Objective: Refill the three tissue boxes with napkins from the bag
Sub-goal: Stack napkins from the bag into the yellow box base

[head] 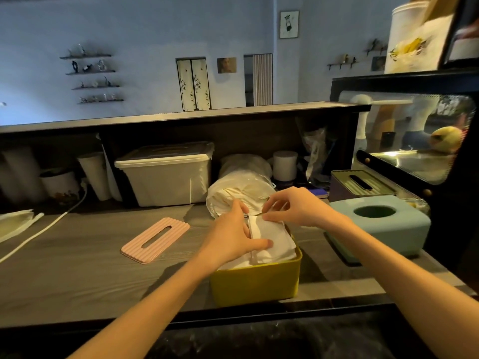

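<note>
Yellow plastic forms the open tissue box [255,283] at the counter's [77,268] front edge, already packed with a stack of white napkins [272,242]. The left hand [234,235] curls round the stack's left side, thumb pressed on top. The right hand [298,207] pinches the top napkin's far edge between thumb and fingertips. The napkin bag [238,190] lies just behind. This looks like the first box's filling being settled. Next, I judge, the pink lid [155,239] to the left needs fitting, with one napkin drawn through its slot. The blue box [383,226] and the dark box [360,186] wait at the right.
</note>
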Demonstrator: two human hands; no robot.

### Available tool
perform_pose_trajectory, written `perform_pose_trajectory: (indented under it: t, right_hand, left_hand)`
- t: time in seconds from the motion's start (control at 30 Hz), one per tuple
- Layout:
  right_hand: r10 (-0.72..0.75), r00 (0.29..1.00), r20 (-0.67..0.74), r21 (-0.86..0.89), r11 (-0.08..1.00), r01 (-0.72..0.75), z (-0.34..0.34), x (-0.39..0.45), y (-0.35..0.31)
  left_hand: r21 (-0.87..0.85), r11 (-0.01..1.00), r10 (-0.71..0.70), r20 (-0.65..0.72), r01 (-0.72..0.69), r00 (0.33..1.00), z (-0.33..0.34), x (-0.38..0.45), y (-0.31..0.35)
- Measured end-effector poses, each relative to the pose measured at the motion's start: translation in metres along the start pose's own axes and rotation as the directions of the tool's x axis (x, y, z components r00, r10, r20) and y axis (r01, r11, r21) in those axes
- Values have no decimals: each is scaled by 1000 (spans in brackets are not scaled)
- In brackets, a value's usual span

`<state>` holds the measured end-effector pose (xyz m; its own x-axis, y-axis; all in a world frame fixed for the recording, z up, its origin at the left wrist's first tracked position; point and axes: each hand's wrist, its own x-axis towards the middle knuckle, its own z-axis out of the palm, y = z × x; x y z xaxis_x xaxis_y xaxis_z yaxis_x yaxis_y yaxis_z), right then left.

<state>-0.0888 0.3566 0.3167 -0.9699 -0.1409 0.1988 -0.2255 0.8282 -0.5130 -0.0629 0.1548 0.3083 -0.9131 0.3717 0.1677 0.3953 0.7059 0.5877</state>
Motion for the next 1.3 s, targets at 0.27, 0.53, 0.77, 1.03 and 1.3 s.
perform_pose_trajectory:
  t: [0.27, 0.53, 0.77, 1.03, 1.3]
  right_hand:
    - [-293, 956, -30, -1, 956, 293, -16, -28, -4]
    - [-222, 941, 257, -185, 944, 273, -17, -37, -6]
    - [-195, 921, 337, -243, 927, 285, -8, -35, -10]
    - [-222, 947, 232, -160, 951, 263, -25, -44, -10]
    - [-190, 944, 271, -236, 937, 256, -19, -48, -7]
  left_hand:
    - [59, 973, 218, 49, -221, 975, -33, 1, -20]
    - [187, 937, 231, 298, -294, 926, -50, -7, -36]
    - [191, 935, 232, 309, -299, 922, -50, -3, -42]
    - [81, 888, 447, 73, -452, 892, -31, 5, -25]
    - [117, 864, 469, 170, -490, 867, -10, 21, -21]
